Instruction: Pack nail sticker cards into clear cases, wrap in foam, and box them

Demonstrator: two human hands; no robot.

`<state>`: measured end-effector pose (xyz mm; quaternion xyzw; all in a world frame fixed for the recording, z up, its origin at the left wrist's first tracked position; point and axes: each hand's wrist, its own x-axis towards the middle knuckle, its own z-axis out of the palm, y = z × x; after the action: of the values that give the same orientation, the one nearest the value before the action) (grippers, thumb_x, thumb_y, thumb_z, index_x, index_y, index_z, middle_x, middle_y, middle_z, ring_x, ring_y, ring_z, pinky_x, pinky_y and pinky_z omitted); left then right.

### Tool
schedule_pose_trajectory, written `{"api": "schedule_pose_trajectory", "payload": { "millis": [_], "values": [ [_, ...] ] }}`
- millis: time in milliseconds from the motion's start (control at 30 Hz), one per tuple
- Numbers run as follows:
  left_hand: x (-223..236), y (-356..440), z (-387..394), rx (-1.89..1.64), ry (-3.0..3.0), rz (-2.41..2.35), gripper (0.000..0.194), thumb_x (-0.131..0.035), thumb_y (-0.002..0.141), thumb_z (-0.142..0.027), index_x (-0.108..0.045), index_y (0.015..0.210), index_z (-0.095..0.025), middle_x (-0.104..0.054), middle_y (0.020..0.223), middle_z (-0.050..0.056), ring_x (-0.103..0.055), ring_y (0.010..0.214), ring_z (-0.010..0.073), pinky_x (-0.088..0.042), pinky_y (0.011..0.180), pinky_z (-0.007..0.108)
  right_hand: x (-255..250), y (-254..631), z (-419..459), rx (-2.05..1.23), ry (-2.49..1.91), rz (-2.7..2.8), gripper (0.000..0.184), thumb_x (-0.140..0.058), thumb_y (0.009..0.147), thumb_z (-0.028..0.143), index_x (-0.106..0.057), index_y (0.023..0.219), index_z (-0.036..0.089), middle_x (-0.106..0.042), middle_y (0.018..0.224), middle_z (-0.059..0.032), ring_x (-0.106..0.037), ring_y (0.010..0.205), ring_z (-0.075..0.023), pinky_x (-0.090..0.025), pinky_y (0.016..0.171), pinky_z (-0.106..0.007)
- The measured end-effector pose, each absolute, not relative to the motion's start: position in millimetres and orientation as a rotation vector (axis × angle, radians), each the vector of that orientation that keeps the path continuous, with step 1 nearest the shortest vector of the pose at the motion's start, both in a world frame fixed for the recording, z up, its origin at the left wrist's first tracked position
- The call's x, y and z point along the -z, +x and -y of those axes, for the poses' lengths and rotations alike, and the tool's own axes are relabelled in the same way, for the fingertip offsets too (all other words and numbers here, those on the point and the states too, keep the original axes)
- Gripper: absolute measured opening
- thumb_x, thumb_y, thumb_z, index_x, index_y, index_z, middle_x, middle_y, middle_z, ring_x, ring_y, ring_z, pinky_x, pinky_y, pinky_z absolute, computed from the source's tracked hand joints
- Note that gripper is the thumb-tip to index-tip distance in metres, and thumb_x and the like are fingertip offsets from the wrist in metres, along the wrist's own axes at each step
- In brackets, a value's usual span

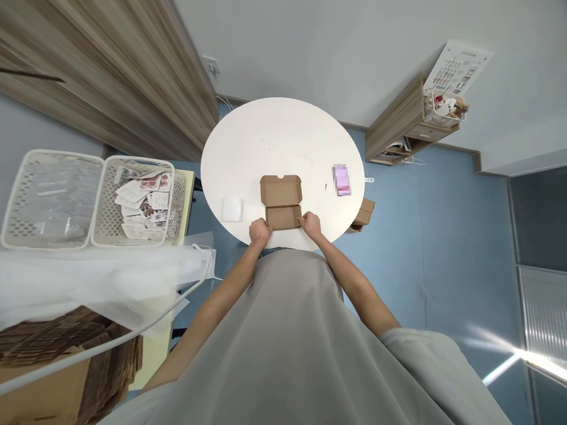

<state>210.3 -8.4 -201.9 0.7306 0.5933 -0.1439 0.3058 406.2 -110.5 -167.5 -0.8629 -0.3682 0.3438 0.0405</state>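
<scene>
White desk [274, 136], blue floor [398, 254]: 1 cardboard box, lid open

Item: cardboard box [281, 195], brown, at the near edge of the desk, between the 2 hands. Lid laid back on the far side, flaps spread; tray [283, 218] nearest, its inner base exposed.

Hands: left hand [260, 233], fingers curled in, gripping the tray's near left corner; right hand [310, 225], thumb and fingers pinched on its right side. Exact finger contact too small to tell.

Progress, as judged: tray seems largely shaped; lid not yet folded over. Whether every side is locked, cannot tell.

Also on desk, untouched: 1 white pad [233, 209], left of the box; 1 pinkish item [341, 179], pixelated, well apart at right.

Surroundings: 2 white baskets [98, 203] at left, 1 holding printed cards [144, 200]; cardboard stack [106, 378], lower left; brown cartons [365, 212] beside the desk, right.
</scene>
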Motion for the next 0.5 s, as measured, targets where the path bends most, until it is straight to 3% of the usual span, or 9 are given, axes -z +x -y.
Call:
{"api": "schedule_pose_trajectory", "payload": {
  "millis": [133,267,500],
  "values": [
    [197,211,6,0.382,1.934,-1.578,0.029,-0.057,0.102,-0.036,-0.077,0.105,-0.016,-0.079,0.109,0.022,-0.074,0.108,0.0393,-0.055,0.087,0.044,172,404,107,-1.101,-2.688,1.233,0.031,-0.051,0.111,0.034,-0.077,0.104,0.018,-0.080,0.103,-0.0149,-0.074,0.101,-0.0292,-0.055,0.085,-0.034],
    [193,210,4,0.411,1.976,-1.560,0.031,-0.051,0.104,-0.035,-0.077,0.108,-0.018,-0.078,0.109,0.021,-0.073,0.107,0.0383,-0.054,0.086,0.044,173,398,100,-1.030,-2.775,1.317,0.030,-0.049,0.108,0.024,-0.077,0.113,0.012,-0.079,0.115,-0.0220,-0.074,0.108,-0.0327,-0.056,0.088,-0.037],
    [190,198,1,0.475,1.985,-1.563,0.027,-0.053,0.105,-0.033,-0.075,0.108,-0.020,-0.078,0.108,0.018,-0.073,0.107,0.0372,-0.053,0.086,0.043,177,384,100,-1.071,-2.767,1.332,0.031,-0.050,0.108,0.024,-0.078,0.115,0.013,-0.079,0.112,-0.0213,-0.074,0.106,-0.0333,-0.057,0.088,-0.039]
  ]
}}
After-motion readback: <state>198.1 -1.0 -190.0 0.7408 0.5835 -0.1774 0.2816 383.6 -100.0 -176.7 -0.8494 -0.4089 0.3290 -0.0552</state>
